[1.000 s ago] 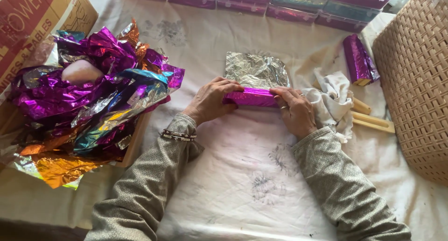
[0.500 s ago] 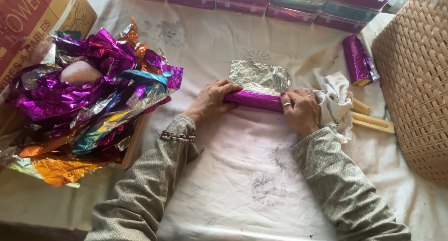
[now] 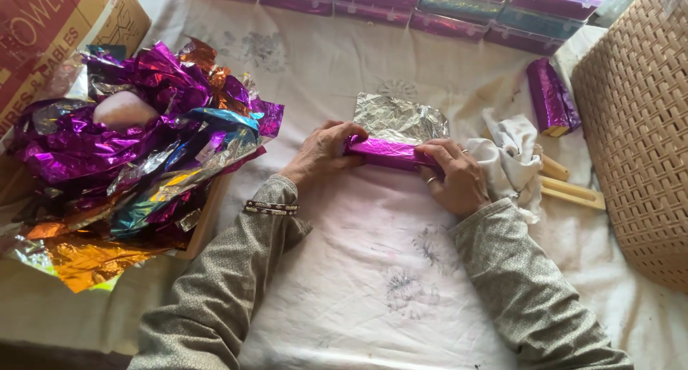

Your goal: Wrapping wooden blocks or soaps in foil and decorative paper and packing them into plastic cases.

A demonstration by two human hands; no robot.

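Two hands: both rest on one purple foil-wrapped bar [image 3: 390,154] at the middle of the white cloth [image 3: 373,284].
Left hand [image 3: 322,155]: grip closed around the bar's left end, fingers curled over its top.
Right hand [image 3: 457,178]: grip pressing on the bar's right end, fingers laid flat along it, a ring on one finger.
Bar: lies flat and crosswise, its loose silver foil flap [image 3: 400,118] spread out behind it.
Left of hands: heap of crumpled foil sheets [image 3: 136,155], purple, gold and blue, beside a cardboard box [image 3: 50,33].
Right of hands: white rag [image 3: 510,159] touching the right hand, wooden sticks [image 3: 566,187], another wrapped purple bar [image 3: 548,98], woven basket [image 3: 638,126].
Far edge: row of plastic boxes [image 3: 459,5].
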